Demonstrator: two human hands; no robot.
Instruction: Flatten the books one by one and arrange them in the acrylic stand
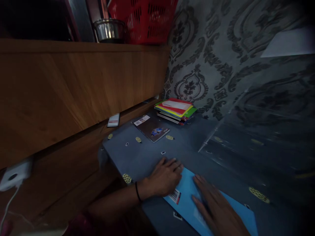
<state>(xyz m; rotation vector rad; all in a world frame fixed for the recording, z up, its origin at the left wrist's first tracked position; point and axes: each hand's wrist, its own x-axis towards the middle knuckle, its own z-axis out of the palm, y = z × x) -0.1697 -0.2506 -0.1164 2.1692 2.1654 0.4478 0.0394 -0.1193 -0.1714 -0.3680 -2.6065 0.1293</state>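
A light-blue book or folder [185, 196] with a barcode label lies at an angle on the grey patterned table cover, near the table's front edge. My left hand [167, 177], with a black band on the wrist, rests over its far left end. The left fingers are slightly bent and a little apart; the thumb is hidden. Flat on the blue surface lies my right hand [216, 206], fingers stretched and thumb spread, with nothing gripped in it.
A dark booklet [154, 129] and a stack of colourful books [176, 109] lie farther back. Clear plastic sheeting [233, 147] spreads at the right. A wooden cabinet [86, 85] borders the left, carrying a red basket [147, 23] and a steel pot [110, 30]. Patterned wall stands behind.
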